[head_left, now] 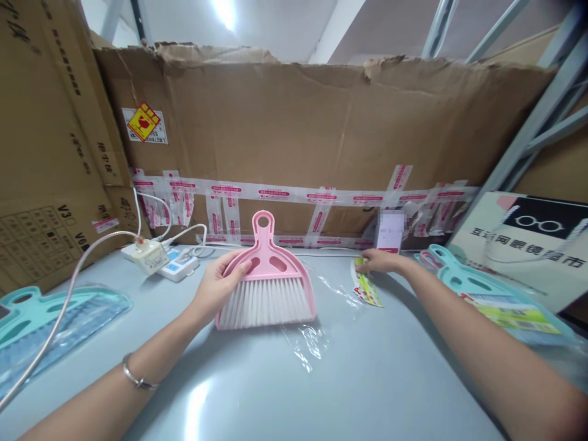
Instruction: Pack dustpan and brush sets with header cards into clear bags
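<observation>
Pink brush set (266, 285) in left grip (219, 280)

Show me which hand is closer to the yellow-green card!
Right. The right hand has its fingers on the far end of the card. The left hand is off to the card's left, holding the pink dustpan and brush.

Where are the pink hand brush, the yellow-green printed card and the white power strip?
Pink hand brush (267, 299): head view, on its white bristles.
Yellow-green printed card (367, 286): head view, on the middle of its face.
White power strip (182, 264): head view, on its right end.
</observation>
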